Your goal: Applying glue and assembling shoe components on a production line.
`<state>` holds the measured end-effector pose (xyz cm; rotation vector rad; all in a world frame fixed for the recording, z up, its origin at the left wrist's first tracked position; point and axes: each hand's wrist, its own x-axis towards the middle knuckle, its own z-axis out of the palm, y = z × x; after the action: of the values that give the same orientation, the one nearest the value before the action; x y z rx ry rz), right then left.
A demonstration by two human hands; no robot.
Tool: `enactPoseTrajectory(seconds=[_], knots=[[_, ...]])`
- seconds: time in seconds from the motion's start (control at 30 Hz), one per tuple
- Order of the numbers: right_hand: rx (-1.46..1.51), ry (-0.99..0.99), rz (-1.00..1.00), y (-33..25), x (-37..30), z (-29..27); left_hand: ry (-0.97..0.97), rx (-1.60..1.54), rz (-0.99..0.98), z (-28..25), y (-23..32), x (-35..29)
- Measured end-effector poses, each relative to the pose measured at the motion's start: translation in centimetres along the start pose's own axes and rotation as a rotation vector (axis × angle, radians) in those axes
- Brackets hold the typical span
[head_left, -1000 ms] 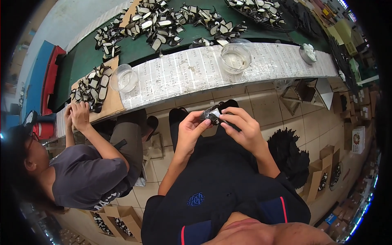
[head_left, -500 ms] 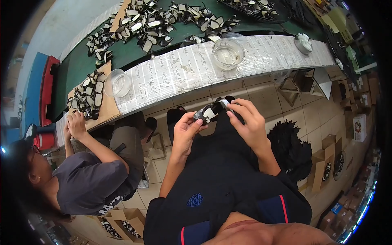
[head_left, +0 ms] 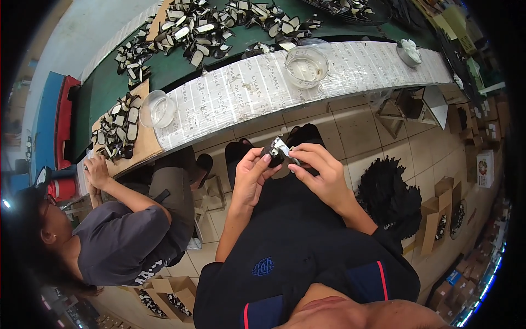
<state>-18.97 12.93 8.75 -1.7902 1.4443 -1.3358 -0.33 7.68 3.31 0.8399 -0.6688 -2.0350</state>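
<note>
My left hand point(head_left: 251, 176) is closed, pinching a small black piece point(head_left: 274, 156) that looks like a shoe part with a pale patch. Close beside it, my right hand point(head_left: 324, 174) holds a small white strip point(head_left: 283, 146) between thumb and fingertips. The strip lies against the black piece, in front of my body and below the bench's near edge. My fingers cover part of both, so I cannot tell whether they are joined. Many similar black-and-cream pieces point(head_left: 204, 28) are heaped on the green bench surface point(head_left: 246, 49).
Clear round tubs point(head_left: 306, 67) stand on the paper-covered bench edge point(head_left: 230, 98), with a bowl of white wadding point(head_left: 409, 56) at right. A co-worker point(head_left: 123, 236) sits at left by a cardboard sheet point(head_left: 143, 140). A black fringed heap point(head_left: 388, 197) and an open carton point(head_left: 435, 219) are at right.
My right hand has moved left toward my left hand, bringing the white strip against the black piece. The left hand has stayed nearly in place, and the piece has tilted more upright.
</note>
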Motion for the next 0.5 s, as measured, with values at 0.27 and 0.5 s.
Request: enactPoseTrajectory(seconds=[0.27, 0.5], knots=[[-0.29, 0.138, -0.093, 0.9, 0.1, -0.9, 0.015, 0.014, -0.018, -0.5, -0.2, 0.2], [-0.105, 0.229, 0.049, 0.6, 0.2, -1.9, -0.003, -0.007, -0.052, -0.7, -0.5, 0.3]])
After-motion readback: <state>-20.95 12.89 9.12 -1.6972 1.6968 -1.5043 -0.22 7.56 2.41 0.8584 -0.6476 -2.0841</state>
